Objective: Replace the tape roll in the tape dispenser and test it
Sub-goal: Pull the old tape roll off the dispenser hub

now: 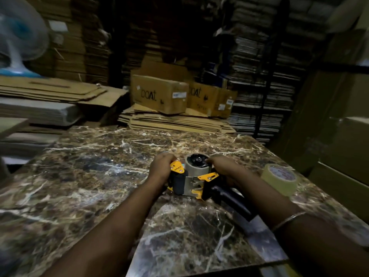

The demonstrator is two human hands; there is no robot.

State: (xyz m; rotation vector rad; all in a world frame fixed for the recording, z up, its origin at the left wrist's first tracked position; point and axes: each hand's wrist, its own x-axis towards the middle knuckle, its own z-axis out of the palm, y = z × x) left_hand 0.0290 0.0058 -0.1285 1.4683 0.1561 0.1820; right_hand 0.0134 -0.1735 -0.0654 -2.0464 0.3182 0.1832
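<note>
Here the marbled desk [79, 176] runs bare and wide on the left, out to its left edge, with flattened cardboard [50, 90] stacked beyond it. Near the middle, the left hand [159, 166] curls its fingers round the yellow front end of the tape dispenser [189, 182], which lies on the desk. An empty grey tape core [196, 164] sits on the dispenser's wheel. The right hand [221, 168] grips the dispenser's far right side, a fingertip touching the core's rim. Just beside that hand to the right, a fresh tape roll [279, 179] lies flat near the desk's right edge. Two cardboard boxes [159, 94] stand past the far edge.
</note>
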